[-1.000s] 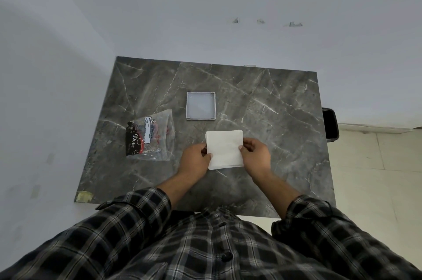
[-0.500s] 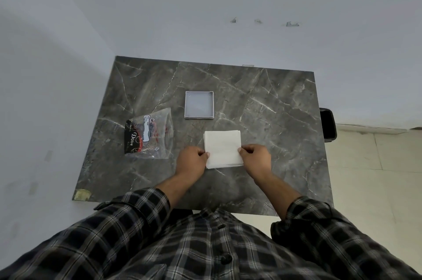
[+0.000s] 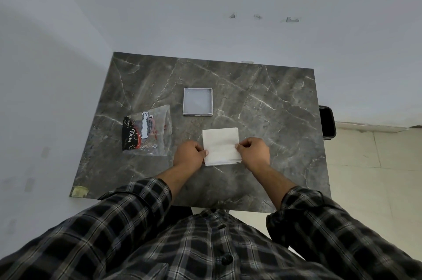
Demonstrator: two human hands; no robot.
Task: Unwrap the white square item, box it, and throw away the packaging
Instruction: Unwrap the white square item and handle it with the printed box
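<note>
A white square item (image 3: 221, 145), a flat stack of white sheets, lies on the grey marble table (image 3: 274, 106) near its front middle. My left hand (image 3: 189, 153) pinches its left edge and my right hand (image 3: 253, 151) pinches its right edge. A shallow square grey box (image 3: 197, 101) sits open and empty just beyond the stack. The clear plastic packaging (image 3: 147, 133), printed black and red, lies flat to the left of my left hand.
A dark bin (image 3: 328, 122) stands on the floor beside the table's right edge. White walls close in behind and on the left. A yellowish patch (image 3: 79, 191) marks the table's front left corner.
Both hands have kept their hold on the white item's side edges and it has barely shifted. The view has drifted slightly.
</note>
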